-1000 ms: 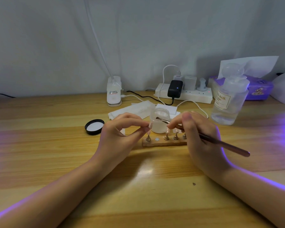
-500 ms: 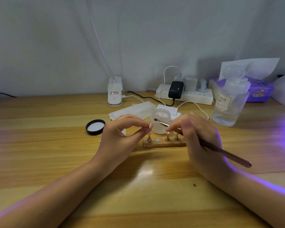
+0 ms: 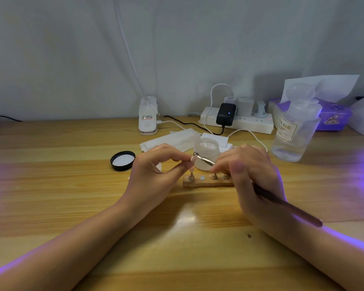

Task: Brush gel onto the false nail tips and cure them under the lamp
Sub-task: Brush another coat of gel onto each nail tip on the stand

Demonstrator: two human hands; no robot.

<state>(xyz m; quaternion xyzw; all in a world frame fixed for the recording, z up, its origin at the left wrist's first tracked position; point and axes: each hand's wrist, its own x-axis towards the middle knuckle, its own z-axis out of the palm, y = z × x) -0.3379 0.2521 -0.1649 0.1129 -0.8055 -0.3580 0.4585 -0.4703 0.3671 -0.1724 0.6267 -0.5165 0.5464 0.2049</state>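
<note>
My left hand (image 3: 153, 175) pinches a small pale false nail tip (image 3: 192, 159) between thumb and forefinger, just above the wooden holder (image 3: 206, 182). My right hand (image 3: 250, 177) grips a long brown-handled brush (image 3: 288, 204) like a pen, its metal ferrule end (image 3: 200, 156) touching the nail tip. The holder carries several small metal stands and one bare magnet spot. An open frosted gel jar (image 3: 206, 153) stands right behind the hands. Purple light from a lamp outside the frame falls on the table's right side.
The jar's black lid (image 3: 123, 160) lies to the left. White wipes (image 3: 172, 139) lie behind the jar. A clip lamp base (image 3: 148, 118), a power strip (image 3: 240, 120) with cables, a clear pump bottle (image 3: 294, 131) and a purple tissue box (image 3: 332, 116) line the back.
The brush end has slid slightly left across the nail tip. Both hands otherwise stay in place above the holder.
</note>
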